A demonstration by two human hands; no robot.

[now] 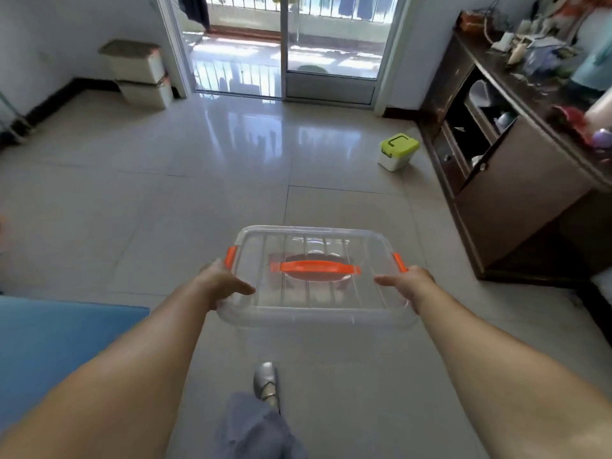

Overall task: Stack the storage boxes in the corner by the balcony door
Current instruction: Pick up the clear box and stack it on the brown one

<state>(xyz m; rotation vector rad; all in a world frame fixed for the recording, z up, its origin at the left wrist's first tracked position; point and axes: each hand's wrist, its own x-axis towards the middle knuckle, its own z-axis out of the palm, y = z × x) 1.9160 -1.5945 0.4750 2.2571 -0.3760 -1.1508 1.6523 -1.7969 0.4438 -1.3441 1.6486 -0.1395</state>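
Observation:
I carry a clear plastic storage box point(314, 306) with an orange lid handle and orange side clips, held level above the floor. My left hand point(222, 283) grips its left edge with the thumb on the lid. My right hand point(407, 283) grips its right edge the same way. Two beige storage boxes point(139, 74) stand stacked in the far left corner, beside the balcony door point(284, 48). A small white box with a lime-green lid point(397, 152) sits on the floor at the right.
A dark wooden cabinet point(516, 180) with a cluttered top lines the right wall. A blue mat or cushion point(56, 346) lies at the lower left. Glossy beige floor tiles point(205, 167) stretch from me to the door. My shoe and trouser leg show below the box.

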